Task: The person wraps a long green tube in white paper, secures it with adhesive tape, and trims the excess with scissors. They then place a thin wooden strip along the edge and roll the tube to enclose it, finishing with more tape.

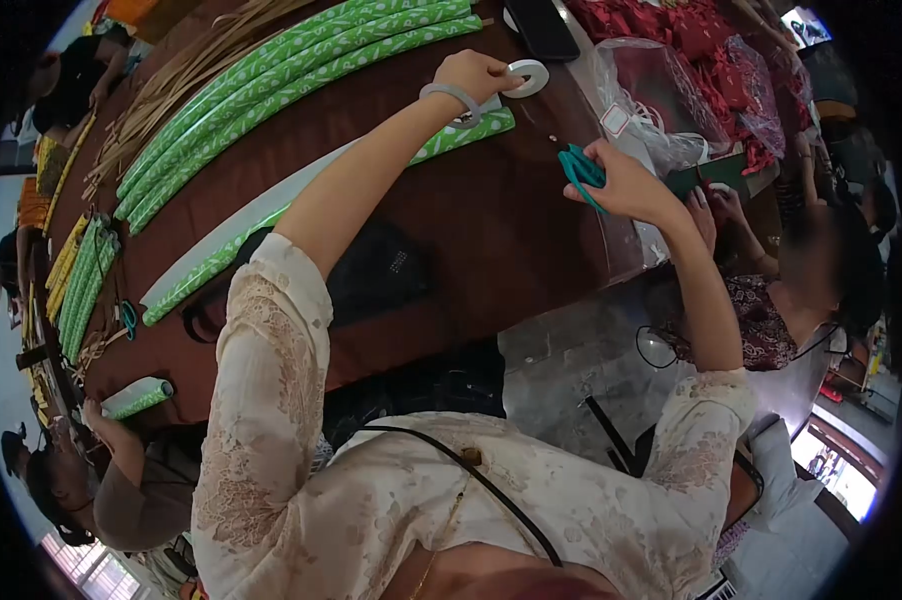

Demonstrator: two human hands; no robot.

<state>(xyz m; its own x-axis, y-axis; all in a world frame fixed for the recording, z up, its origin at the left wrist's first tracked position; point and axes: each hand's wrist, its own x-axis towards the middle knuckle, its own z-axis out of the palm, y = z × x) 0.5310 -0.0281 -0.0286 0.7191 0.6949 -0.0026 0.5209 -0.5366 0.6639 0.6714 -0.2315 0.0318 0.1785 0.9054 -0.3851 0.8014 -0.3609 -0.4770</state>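
Observation:
My left hand (473, 76), with a pale bangle (454, 98) at the wrist, has its fingers closed at the left edge of a white roll of tape (527, 79). Just below that hand lies a green-and-white patterned roll (461, 135), partly unrolled to its pale side and crossed by my left forearm. Teal-handled scissors (583, 178) are in my right hand (619, 182), whose fingers are wrapped around the handles. The scissors' blades are hard to make out.
Several long green patterned rolls (301, 80) and thin brown strips (161, 100) lie across the brown table (511, 240). A black phone (542, 28), a clear plastic bag (661, 90) and red items (691, 40) are at the far right. Other people sit at both sides; one's hands (711, 208) are near my right wrist.

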